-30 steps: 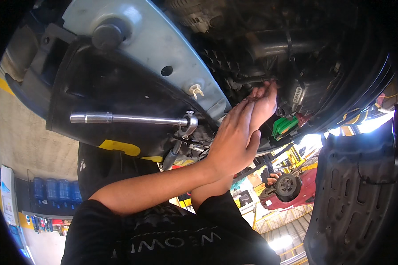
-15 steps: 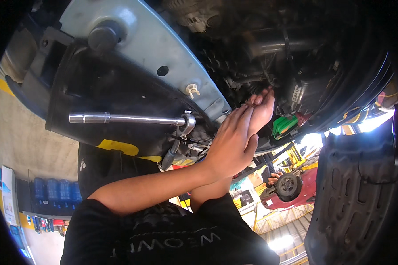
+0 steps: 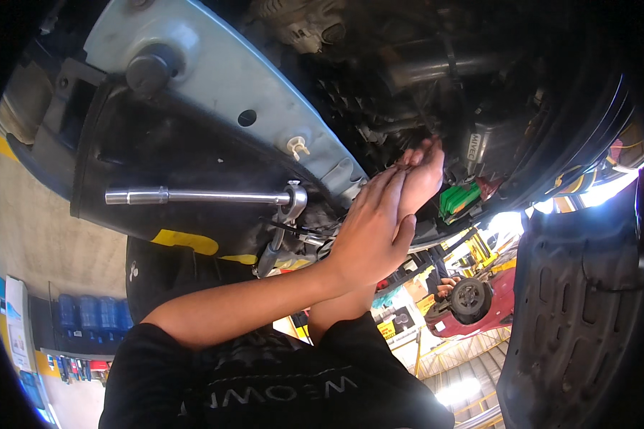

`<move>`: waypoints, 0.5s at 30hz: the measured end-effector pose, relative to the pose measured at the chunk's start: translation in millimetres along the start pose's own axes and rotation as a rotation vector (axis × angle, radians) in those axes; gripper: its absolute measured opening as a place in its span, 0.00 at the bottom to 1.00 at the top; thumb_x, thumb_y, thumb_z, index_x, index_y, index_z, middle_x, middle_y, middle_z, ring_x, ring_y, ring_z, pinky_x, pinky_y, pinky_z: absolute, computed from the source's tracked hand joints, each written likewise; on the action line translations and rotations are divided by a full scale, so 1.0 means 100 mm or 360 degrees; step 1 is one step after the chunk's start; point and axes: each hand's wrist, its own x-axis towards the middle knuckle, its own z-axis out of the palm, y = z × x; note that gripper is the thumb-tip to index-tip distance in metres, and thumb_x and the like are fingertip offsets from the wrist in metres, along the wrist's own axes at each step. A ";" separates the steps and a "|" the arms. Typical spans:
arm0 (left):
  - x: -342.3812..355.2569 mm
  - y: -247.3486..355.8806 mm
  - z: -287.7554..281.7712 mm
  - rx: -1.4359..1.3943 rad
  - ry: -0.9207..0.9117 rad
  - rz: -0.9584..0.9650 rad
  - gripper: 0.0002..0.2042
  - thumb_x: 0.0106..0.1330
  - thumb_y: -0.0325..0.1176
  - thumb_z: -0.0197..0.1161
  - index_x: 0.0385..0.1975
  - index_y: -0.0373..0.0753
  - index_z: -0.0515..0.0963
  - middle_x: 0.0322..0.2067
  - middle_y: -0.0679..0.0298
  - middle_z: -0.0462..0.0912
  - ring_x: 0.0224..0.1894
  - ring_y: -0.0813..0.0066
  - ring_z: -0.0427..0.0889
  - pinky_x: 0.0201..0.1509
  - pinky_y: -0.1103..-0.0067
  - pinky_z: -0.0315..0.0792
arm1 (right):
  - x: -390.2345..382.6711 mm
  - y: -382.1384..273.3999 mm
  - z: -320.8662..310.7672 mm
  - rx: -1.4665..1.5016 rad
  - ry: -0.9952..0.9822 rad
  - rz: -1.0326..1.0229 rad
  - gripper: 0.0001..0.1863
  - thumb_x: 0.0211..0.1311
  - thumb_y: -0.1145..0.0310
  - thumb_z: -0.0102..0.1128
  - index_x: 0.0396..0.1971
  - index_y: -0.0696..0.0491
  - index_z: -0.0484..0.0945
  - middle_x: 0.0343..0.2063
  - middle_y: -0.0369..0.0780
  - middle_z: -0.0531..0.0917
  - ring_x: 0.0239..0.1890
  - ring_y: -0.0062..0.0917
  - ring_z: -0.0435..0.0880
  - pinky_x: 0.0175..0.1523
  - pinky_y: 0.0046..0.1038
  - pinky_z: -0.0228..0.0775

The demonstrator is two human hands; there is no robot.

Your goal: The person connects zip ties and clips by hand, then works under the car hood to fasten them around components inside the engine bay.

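My left hand (image 3: 368,232) lies back up across my right hand, fingers stretched out and thumb apart, with no tool in it. Beneath and beyond it, my right hand (image 3: 428,175) reaches toward the dark engine bay (image 3: 408,107). Its fingers extend with a slight bend; the left hand covers part of it, and I see nothing held. To the left of my hands a ratchet wrench (image 3: 291,207) with a long chrome extension bar (image 3: 222,196) and socket rests on the car's black panel (image 3: 172,150), touched by neither hand.
A light blue body panel (image 3: 215,71) with a white plastic clip (image 3: 298,147) runs past my hands. A green object (image 3: 459,200) sits beyond my right hand. The raised hood (image 3: 572,307) stands at right. A red vehicle (image 3: 479,314) and blue water jugs (image 3: 93,312) are in the background.
The view has shifted slightly, so the car and ratchet appear a little farther left. My hands remain laid together in nearly the same pose.
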 end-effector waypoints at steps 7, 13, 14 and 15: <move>0.12 -0.01 0.03 0.0030 0.0072 -0.0040 0.30 0.69 0.31 0.58 0.67 0.24 0.60 0.65 0.35 0.65 0.68 0.38 0.65 0.74 0.59 0.58 | 0.18 -0.04 0.22 0.0099 -0.0118 -0.0128 0.09 0.72 0.68 0.57 0.41 0.59 0.78 0.33 0.35 0.78 0.26 0.15 0.70 0.28 0.20 0.62; 0.15 -0.01 -0.05 -0.0042 -0.0062 -0.0229 0.29 0.69 0.32 0.57 0.67 0.22 0.60 0.63 0.35 0.67 0.65 0.38 0.68 0.71 0.58 0.62 | 0.10 -0.02 0.11 0.0211 0.0058 -0.0082 0.07 0.70 0.73 0.58 0.44 0.56 0.77 0.34 0.41 0.82 0.23 0.17 0.69 0.28 0.22 0.65; 0.14 0.00 -0.05 -0.0029 -0.0074 -0.0199 0.29 0.69 0.32 0.56 0.66 0.23 0.60 0.63 0.36 0.67 0.64 0.38 0.68 0.71 0.58 0.62 | 0.11 -0.01 0.10 0.0223 0.0054 -0.0067 0.08 0.70 0.73 0.58 0.46 0.55 0.76 0.36 0.43 0.84 0.22 0.18 0.70 0.29 0.23 0.66; 0.14 -0.01 -0.05 -0.0025 -0.0096 -0.0183 0.29 0.69 0.32 0.56 0.66 0.23 0.61 0.62 0.36 0.68 0.64 0.38 0.69 0.71 0.58 0.62 | 0.12 -0.01 0.10 0.0235 -0.0062 -0.0059 0.07 0.70 0.74 0.58 0.45 0.55 0.76 0.37 0.43 0.83 0.22 0.18 0.70 0.29 0.24 0.66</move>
